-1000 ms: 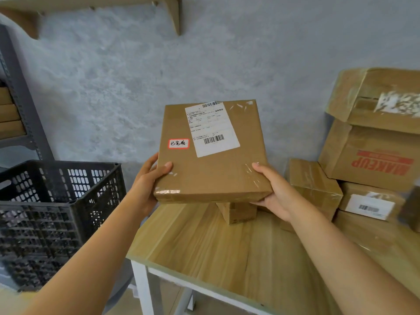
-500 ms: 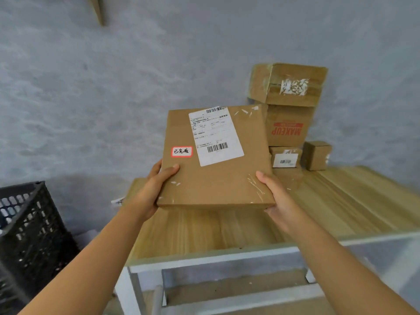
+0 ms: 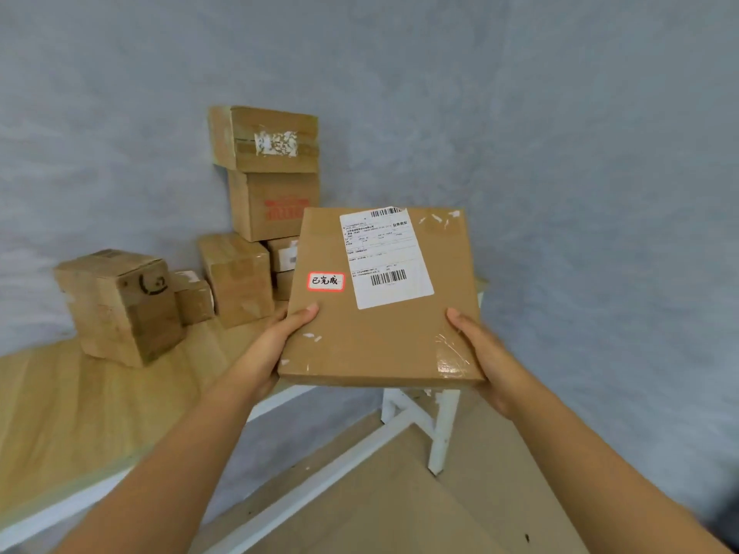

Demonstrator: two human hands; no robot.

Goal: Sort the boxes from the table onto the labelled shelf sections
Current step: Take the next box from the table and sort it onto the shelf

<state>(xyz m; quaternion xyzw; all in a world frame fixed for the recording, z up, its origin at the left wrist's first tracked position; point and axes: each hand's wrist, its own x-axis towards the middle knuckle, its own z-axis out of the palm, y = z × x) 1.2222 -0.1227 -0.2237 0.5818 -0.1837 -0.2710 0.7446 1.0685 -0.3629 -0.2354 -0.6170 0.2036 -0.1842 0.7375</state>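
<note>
I hold a flat brown cardboard box [image 3: 380, 325] in front of me with both hands. It carries a white shipping label with barcodes and a small red-framed sticker with handwriting. My left hand [image 3: 276, 345] grips its lower left corner, thumb on top. My right hand [image 3: 486, 357] grips its lower right corner. The box hangs past the right end of the wooden table [image 3: 80, 413]. More cardboard boxes remain on the table: a stack of two [image 3: 268, 173] against the wall, a mid-sized one [image 3: 238, 277] and a bulky one [image 3: 120, 305] at the left. No shelf is in view.
A grey wall fills the background. The table's white leg [image 3: 440, 429] and crossbar stand below the held box. Brown floor shows at the bottom right.
The view has swung to the right: the black crate has left the frame and the box stacks now sit left of the held box. Both hands keep the same grip.
</note>
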